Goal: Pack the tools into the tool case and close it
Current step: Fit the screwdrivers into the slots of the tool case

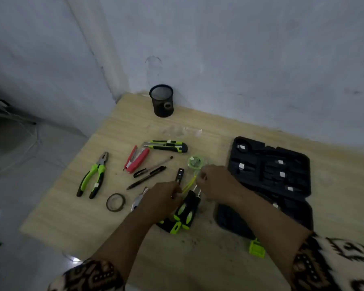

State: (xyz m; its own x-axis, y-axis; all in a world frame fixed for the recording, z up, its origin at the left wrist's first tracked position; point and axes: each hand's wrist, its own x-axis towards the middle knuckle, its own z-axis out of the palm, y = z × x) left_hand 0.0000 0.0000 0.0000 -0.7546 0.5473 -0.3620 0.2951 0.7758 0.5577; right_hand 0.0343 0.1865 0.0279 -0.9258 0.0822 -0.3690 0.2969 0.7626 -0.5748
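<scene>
While both hands pinch a thin yellow-green tool (189,184), left hand (163,197) at its near end and right hand (215,181) farther up, the open tool case (270,171) waits beside them; a loose pinch could drop the tool among the screwdrivers (185,213).

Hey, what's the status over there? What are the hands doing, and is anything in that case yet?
Left hand and right hand both pinching a yellow-green cord. Tool case open, slots look empty. Pliers, utility knife lying loose on table.
</scene>
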